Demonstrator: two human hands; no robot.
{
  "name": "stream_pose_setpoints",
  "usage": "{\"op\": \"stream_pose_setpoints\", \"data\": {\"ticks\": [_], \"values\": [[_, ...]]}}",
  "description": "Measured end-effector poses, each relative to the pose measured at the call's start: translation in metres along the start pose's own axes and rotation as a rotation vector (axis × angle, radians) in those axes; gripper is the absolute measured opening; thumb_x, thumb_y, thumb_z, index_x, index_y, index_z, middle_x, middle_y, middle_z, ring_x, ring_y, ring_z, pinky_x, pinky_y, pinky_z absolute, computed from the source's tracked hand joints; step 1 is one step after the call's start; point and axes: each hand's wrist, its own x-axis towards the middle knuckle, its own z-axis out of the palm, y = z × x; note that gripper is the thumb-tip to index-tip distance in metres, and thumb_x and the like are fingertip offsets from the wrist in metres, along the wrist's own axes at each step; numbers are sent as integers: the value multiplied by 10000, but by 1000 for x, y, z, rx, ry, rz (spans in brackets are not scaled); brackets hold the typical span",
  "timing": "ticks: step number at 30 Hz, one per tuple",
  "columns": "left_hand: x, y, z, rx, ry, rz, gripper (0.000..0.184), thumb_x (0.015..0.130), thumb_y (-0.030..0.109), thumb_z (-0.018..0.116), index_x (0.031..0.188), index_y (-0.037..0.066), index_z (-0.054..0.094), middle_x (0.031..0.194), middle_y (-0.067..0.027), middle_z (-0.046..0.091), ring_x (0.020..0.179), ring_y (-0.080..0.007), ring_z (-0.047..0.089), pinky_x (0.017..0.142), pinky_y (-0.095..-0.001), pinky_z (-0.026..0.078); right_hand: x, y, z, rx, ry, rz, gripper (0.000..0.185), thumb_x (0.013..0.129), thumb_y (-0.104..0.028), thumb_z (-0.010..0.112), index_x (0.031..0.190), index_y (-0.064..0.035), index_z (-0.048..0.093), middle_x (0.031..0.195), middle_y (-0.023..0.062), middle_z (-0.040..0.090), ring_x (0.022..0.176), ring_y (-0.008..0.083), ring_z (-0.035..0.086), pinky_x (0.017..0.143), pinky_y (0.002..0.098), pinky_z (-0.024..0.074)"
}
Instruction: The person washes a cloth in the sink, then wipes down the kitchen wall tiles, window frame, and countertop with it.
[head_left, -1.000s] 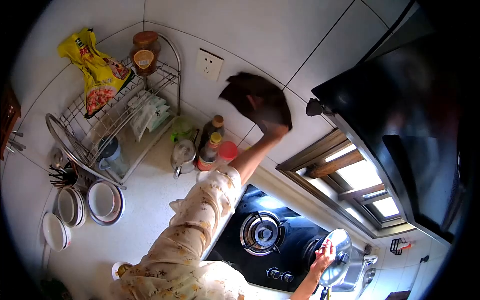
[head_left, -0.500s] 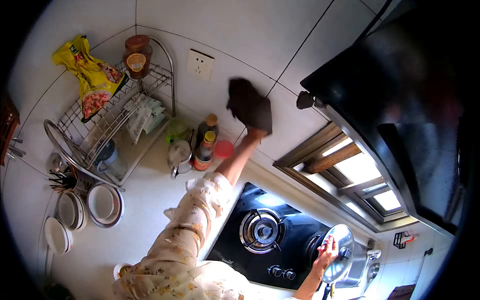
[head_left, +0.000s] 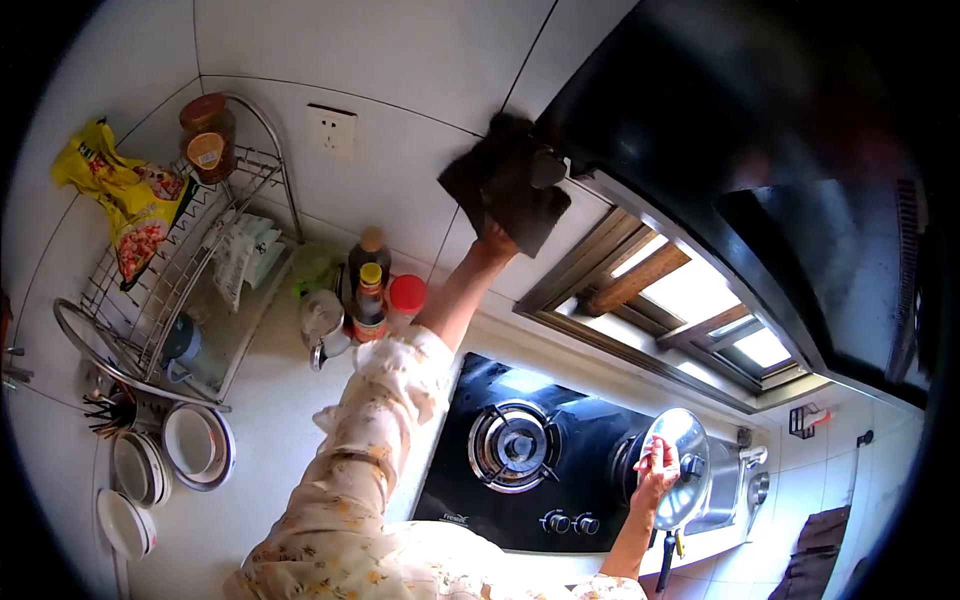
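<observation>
My left hand (head_left: 497, 243) is raised to the tiled wall, closed on a dark brown cloth (head_left: 500, 185) that covers most of its fingers. The cloth lies close to the lower left corner of the black range hood (head_left: 700, 200), partly behind a small dark knob-like piece (head_left: 548, 168) there. At the right end of the stove, my right hand (head_left: 655, 476) is closed on a shiny metal pan lid (head_left: 680, 430), its fingers near the left rim. The lid is tilted over a dark pan (head_left: 626, 466), mostly hidden, whose black handle (head_left: 667, 562) points down.
The gas stove (head_left: 460, 500) has a bare burner (head_left: 518, 447). Sauce bottles (head_left: 370, 305), a red-lidded jar (head_left: 407, 293) and a glass jug (head_left: 323, 322) stand left of my arm. Further left are a wire rack (head_left: 150, 270) and stacked bowls (head_left: 192, 440). A window (head_left: 690, 285) sits below the hood.
My left hand has moved the cloth along the wall toward the hood's corner, and the cloth has spread out. The view has shifted right. My right hand remains on the lid.
</observation>
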Motion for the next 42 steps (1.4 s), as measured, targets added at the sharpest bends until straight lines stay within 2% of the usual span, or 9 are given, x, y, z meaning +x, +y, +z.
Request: {"op": "stream_pose_setpoints", "data": {"ticks": [12,16,21,22,29,32,37,39,42], "values": [[-55,-64,-5,-710,-312,-848,451,894,187,507,1311,84,367,1300,-58,407,1176,-194,403,1026,-349,321,4,-2,-12,94,46,35,122,893,-110,548,943,-19,614,699,8,566,442,28,410,386,166,385],[9,-70,-30,-233,-211,-412,476,862,296,499,1289,100,424,1304,-80,454,1226,-228,382,1077,-455,196,4,9,-8,126,54,97,129,896,-97,536,962,-16,612,701,8,568,438,26,417,379,156,385],[66,-58,-69,-296,-233,-373,523,795,245,570,1273,70,451,1298,-117,453,1216,-299,386,1031,-417,287,1,-1,7,74,1,6,136,897,-103,535,960,-9,610,702,20,552,445,39,403,379,173,380],[88,-66,-57,-807,-2,-490,470,801,261,574,1218,58,496,1270,-112,483,1175,-278,436,1004,-411,329,-1,-2,6,67,-10,-14,137,897,-107,536,952,-8,613,697,21,548,442,42,396,376,178,379],[255,-190,-44,-230,100,-159,664,737,202,652,1313,70,350,1298,-119,424,1205,-293,384,1059,-428,242,-15,-21,-7,-49,27,11,192,889,-150,549,1037,-29,557,806,52,545,531,86,432,429,201,406],[271,-174,-43,-1111,45,-136,582,849,264,507,1350,68,285,1378,-104,334,1290,-274,267,1087,-439,179,-20,-24,-11,-64,25,29,231,885,-169,554,1074,-38,532,853,65,543,569,105,447,452,211,418],[227,-178,-52,-254,199,227,457,710,289,598,1138,130,577,1195,-103,540,1134,-289,469,998,-410,336,-23,-26,-13,-95,14,45,303,879,-200,563,1135,-53,492,930,87,541,633,136,473,490,228,438],[270,-220,17,162,-425,-184,347,624,268,647,947,143,661,1010,-87,623,1006,-291,553,928,-436,385,-24,-28,-14,-102,13,48,334,877,-213,567,1159,-59,476,961,96,540,658,149,483,505,235,446],[310,-224,-72,405,-313,-170,524,568,484,687,995,182,651,1037,-54,618,1061,-270,516,960,-568,228,-23,-29,-16,-102,33,38,381,873,-231,572,1195,-68,452,1008,109,538,697,168,498,528,245,458]]}}
